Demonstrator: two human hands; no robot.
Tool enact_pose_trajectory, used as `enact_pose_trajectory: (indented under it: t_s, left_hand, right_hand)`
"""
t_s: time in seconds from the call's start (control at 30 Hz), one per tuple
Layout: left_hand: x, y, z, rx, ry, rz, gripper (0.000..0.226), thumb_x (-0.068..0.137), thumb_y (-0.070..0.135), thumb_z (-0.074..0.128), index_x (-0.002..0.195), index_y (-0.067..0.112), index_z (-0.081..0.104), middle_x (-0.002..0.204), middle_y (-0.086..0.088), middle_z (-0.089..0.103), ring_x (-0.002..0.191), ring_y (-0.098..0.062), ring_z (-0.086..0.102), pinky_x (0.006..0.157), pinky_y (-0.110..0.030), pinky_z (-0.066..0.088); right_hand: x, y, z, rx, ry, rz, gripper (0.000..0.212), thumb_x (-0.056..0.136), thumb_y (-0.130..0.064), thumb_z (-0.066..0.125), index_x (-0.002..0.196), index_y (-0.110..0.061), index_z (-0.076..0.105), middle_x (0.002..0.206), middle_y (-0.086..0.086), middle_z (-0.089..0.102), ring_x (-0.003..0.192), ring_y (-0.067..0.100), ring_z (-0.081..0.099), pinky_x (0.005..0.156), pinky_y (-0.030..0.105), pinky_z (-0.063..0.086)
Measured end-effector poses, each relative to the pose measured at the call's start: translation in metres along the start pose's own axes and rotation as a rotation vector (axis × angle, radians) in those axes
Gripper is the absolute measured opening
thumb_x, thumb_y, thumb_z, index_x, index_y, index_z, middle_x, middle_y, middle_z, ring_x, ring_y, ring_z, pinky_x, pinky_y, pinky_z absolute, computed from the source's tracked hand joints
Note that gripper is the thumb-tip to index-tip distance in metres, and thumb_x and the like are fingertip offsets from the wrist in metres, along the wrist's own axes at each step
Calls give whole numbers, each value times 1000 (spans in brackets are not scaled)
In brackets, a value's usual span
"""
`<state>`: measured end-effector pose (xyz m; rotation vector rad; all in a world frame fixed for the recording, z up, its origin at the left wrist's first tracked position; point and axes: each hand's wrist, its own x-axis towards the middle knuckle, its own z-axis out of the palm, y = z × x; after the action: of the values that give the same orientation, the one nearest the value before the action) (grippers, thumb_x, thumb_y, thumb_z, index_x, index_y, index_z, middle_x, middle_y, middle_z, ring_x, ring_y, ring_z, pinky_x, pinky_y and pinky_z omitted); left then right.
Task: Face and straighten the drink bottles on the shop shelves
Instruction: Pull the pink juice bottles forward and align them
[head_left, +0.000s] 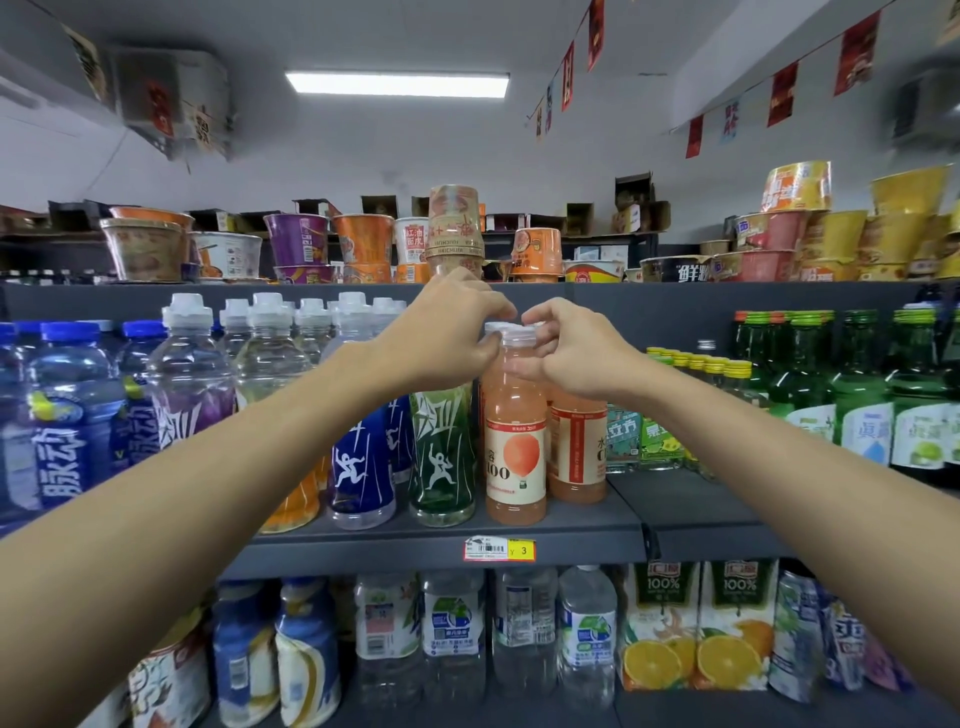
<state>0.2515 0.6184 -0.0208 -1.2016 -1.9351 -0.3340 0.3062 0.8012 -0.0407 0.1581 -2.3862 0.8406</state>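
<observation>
Lower centre, a yellow-and-white price tag (500, 550) on the grey shelf edge (363, 558) reads "Y 3". Just above it, the pink juice bottle with a cream label (516, 452) shows "100". Lower right, two orange-printed juice cartons (657, 623) carry "汇源" and "100%". Far left, blue plastic bottles (57, 441) read "脉动". Upper centre, a white noodle cup (412, 240) says "红油面皮"; beside it, a stack of tan paper cups (454, 228) bears "HAICHIJIA". Further right, a black noodle bowl (675, 269) shows "鲜".
</observation>
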Motion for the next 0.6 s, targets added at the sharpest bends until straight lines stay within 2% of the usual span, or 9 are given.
enact_pose_trajectory:
  t_s: [0.07, 0.13, 0.27, 0.43, 0.6]
  left_hand:
    - [1, -1, 1, 1, -3, 5, 34, 92, 21, 61, 125, 15, 67, 115, 0, 69, 113, -19, 50, 102, -45, 41]
    - [1, -2, 3, -7, -18, 16, 32, 92, 24, 63, 123, 16, 69, 114, 0, 69, 106, -14, 47, 98, -42, 41]
    - [3, -2, 6, -22, -20, 25, 30, 91, 26, 69, 120, 18, 71, 111, 2, 69, 99, -10, 42, 94, -41, 42]
    - [5, 3, 7, -57, -70, 11, 34, 92, 32, 70, 124, 21, 69, 121, 2, 68, 116, -17, 51, 101, -46, 41]
    - [7, 4, 9, -44, -66, -8, 33, 91, 36, 70, 120, 21, 69, 115, 2, 67, 108, -17, 50, 97, -43, 42]
  right_hand:
    - [1, -1, 2, 35, -27, 36, 67, 79, -36, 84, 135, -24, 48, 103, -12, 66, 97, 9, 65, 87, 35, 57]
    - [2, 0, 3, 45, -38, 60, 70, 80, -33, 84, 138, -24, 46, 106, -11, 67, 103, 12, 65, 94, 41, 55]
    - [5, 5, 2, 111, -66, 105, 68, 83, -25, 81, 140, -21, 45, 110, -9, 69, 108, 14, 64, 97, 43, 53]
    - [5, 12, 5, 233, -92, 129, 55, 88, -14, 75, 136, -18, 49, 113, -7, 72, 107, 13, 67, 96, 41, 54]
    - [5, 15, 5, 264, -109, 131, 55, 90, -10, 71, 138, -17, 48, 115, -6, 72, 110, 14, 66, 99, 44, 53]
